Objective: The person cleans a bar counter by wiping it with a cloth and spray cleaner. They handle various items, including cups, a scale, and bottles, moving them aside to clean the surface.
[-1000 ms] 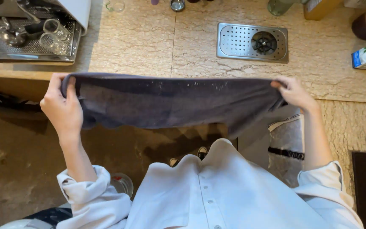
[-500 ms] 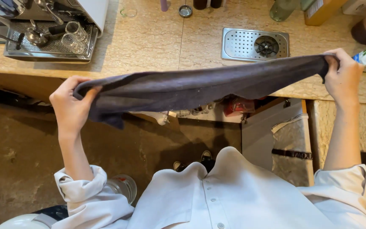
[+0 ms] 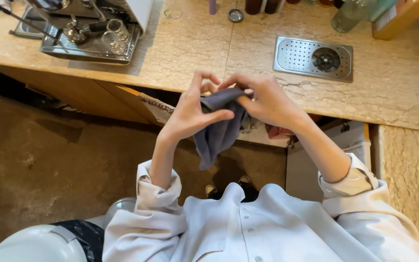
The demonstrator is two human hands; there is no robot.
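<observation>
Both hands meet at chest height: my left hand (image 3: 195, 109) and right hand (image 3: 267, 99) pinch the grey cloth (image 3: 219, 131) (long axis hanging down), desk (image 3: 195, 53) beyond.

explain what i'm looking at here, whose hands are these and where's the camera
The camera sits on a person's head and looks straight down, so you see their own white shirt at the bottom and their two bare hands in front of them. The left hand and the right hand are together, both gripping a dark grey cloth that hangs bunched between them. Beyond the hands is a stone counter. On it stand a coffee machine's drip tray with small glasses at the upper left, a metal rinser tray set into the top, and some bottles along the far edge.
</observation>
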